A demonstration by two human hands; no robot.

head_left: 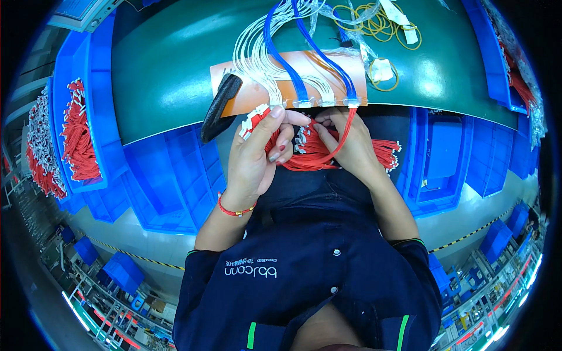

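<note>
My left hand (pixel 260 146) is closed on several red wires with white connectors (pixel 253 121); the connector ends stick out past the thumb. Beside it, my right hand (pixel 348 143) has its fingers pinched at the end of a red wire (pixel 314 130), just below the board's front edge. A pile of red wire leads (pixel 307 162) with white ends lies across my lap under both hands. Above them an orange board (pixel 249 98) carries white connectors (pixel 303 104) along its edge, with blue wires (pixel 285 61) and white wires (pixel 249 44) running back. Red wires hang from its rightmost connector (pixel 352 102).
A black curved bar (pixel 221 108) stands at the board's left end. Yellow rubber bands (pixel 380 29) and clear plastic lie on the green table (pixel 170 70). Blue bins (pixel 105 99) flank me, the left ones holding red wires (pixel 79 137); more blue trays (pixel 433 158) sit below the table.
</note>
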